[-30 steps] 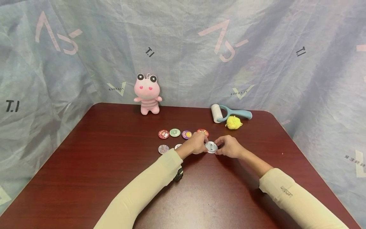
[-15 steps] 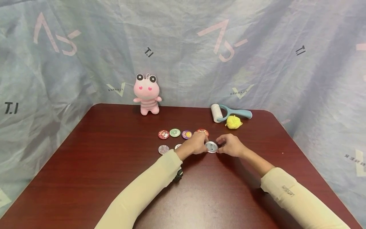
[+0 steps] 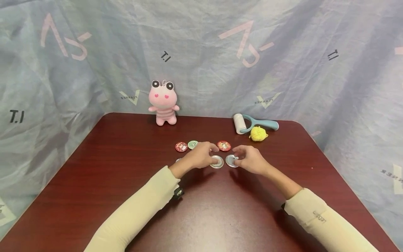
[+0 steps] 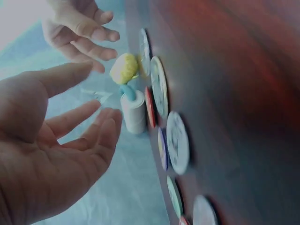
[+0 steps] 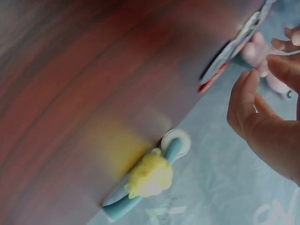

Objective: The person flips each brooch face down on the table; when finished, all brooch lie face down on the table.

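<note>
My left hand (image 3: pixel 200 155) hovers over the left part of two rows of round pin badges, its fingers loosely bent and nothing in them. Close to its thumb lies a silver-backed badge (image 3: pixel 218 165). On the right, my right hand (image 3: pixel 252 161) is held over another silver-backed badge (image 3: pixel 230 161), thumb and fingers apart. The left wrist view shows both palms off the table, with the badges lying flat beside them. In the back row are a red badge (image 3: pixel 181 146), a green badge (image 3: pixel 192 144), a red-and-gold badge (image 3: pixel 224 146) and a purple-edged badge (image 4: pixel 162 149), hidden in the head view.
A pink plush toy (image 3: pixel 163 103) sits at the back left of the dark red table (image 3: pixel 201 217). Towards the back right are a blue-handled lint roller (image 3: pixel 266 124) and a yellow ball of yarn (image 3: pixel 258 134). A grey cloth (image 3: pixel 195 52) hangs behind.
The left hand has moved left, away from the rightmost silver-backed badge, uncovering the red-and-gold badge and a second silver-backed one. The right hand has shifted slightly, its fingers now over the rightmost badge.
</note>
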A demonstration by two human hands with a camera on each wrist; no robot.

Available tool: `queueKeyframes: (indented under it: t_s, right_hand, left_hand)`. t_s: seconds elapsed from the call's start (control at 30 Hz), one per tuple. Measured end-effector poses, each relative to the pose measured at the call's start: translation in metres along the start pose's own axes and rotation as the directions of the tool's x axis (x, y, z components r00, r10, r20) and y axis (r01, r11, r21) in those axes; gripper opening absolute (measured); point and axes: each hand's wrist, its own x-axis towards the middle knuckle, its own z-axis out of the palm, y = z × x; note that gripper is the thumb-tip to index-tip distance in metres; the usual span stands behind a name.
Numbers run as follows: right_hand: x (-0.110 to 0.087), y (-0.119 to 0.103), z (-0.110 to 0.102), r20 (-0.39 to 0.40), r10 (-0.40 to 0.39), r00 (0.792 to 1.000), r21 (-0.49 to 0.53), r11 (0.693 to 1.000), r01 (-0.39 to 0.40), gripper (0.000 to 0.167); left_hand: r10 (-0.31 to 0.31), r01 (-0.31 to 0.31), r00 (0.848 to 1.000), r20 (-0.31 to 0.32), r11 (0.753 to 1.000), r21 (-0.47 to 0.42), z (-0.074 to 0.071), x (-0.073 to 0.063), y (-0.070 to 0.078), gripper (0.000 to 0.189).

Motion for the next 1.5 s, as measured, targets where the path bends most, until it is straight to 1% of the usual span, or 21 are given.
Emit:
queueKeyframes:
  t_s: [0.2, 0.37, 0.5, 0.53, 0.63, 0.77, 0.87, 0.9, 1.03, 1.17, 1.3, 1.33, 1.37, 1.5]
  right_hand:
    - [0.000, -0.018, 0.012, 0.044, -0.016, 0.999, 0.038, 0.999, 0.015, 0.043]
    - [0.001, -0.031, 0.022, 0.077, -0.048, 0.996, 0.070, 0.997, 0.043, 0.043]
    - [0.005, -0.044, 0.029, 0.082, -0.070, 0.994, 0.079, 0.995, 0.063, 0.041]
    - [0.007, -0.046, 0.031, 0.082, -0.070, 0.994, 0.081, 0.995, 0.064, 0.041]
    - [0.013, -0.053, 0.038, 0.099, -0.066, 0.993, 0.105, 0.993, 0.056, 0.040]
    - [0.020, -0.060, 0.047, 0.146, -0.026, 0.989, 0.141, 0.990, 0.005, 0.041]
    - [0.024, -0.062, 0.052, 0.174, -0.019, 0.985, 0.142, 0.990, -0.006, 0.040]
    - [0.025, -0.062, 0.054, 0.181, -0.028, 0.983, 0.145, 0.989, 0.001, 0.040]
    - [0.029, -0.064, 0.059, 0.186, -0.049, 0.981, 0.098, 0.995, 0.032, 0.043]
    - [0.033, -0.068, 0.064, 0.206, -0.023, 0.978, 0.052, 0.999, 0.013, 0.046]
    - [0.034, -0.070, 0.068, 0.221, -0.013, 0.975, 0.042, 0.999, 0.004, 0.048]
    - [0.034, -0.070, 0.068, 0.220, -0.011, 0.975, 0.045, 0.999, 0.001, 0.048]
    - [0.035, -0.071, 0.069, 0.217, -0.009, 0.976, 0.044, 0.999, 0.000, 0.047]
    - [0.036, -0.068, 0.072, 0.222, 0.006, 0.975, 0.056, 0.998, -0.019, 0.042]
  left_hand:
    - [-0.025, 0.020, 0.998, -0.058, 0.996, -0.081, -0.017, -0.024, -0.009, 0.041]
    - [-0.081, 0.069, 0.994, -0.075, 0.986, -0.151, -0.027, -0.040, -0.018, 0.045]
    - [-0.097, 0.085, 0.992, -0.080, 0.986, -0.143, -0.032, -0.049, -0.027, 0.044]
    - [-0.099, 0.088, 0.992, -0.073, 0.986, -0.144, -0.032, -0.050, -0.029, 0.044]
    - [-0.120, 0.114, 0.993, -0.018, 0.972, -0.206, -0.035, -0.054, -0.033, 0.044]
    - [-0.173, 0.176, 0.984, 0.036, 0.949, -0.260, -0.036, -0.056, -0.033, 0.049]
    - [-0.201, 0.206, 0.979, 0.047, 0.951, -0.229, -0.033, -0.055, -0.034, 0.054]
    - [-0.211, 0.217, 0.976, 0.051, 0.951, -0.219, -0.032, -0.055, -0.034, 0.055]
    - [-0.242, 0.252, 0.967, 0.072, 0.947, -0.198, -0.027, -0.053, -0.036, 0.058]
    - [-0.248, 0.259, 0.965, 0.086, 0.953, -0.159, -0.023, -0.051, -0.037, 0.060]
    - [-0.262, 0.270, 0.961, 0.085, 0.956, -0.113, -0.020, -0.049, -0.037, 0.057]
    - [-0.262, 0.269, 0.962, 0.078, 0.959, -0.094, -0.020, -0.048, -0.037, 0.055]
    - [-0.228, 0.232, 0.972, 0.062, 0.969, -0.080, -0.017, -0.046, -0.043, 0.052]
    - [-0.209, 0.209, 0.977, 0.038, 0.978, 0.005, -0.014, -0.046, -0.042, 0.041]
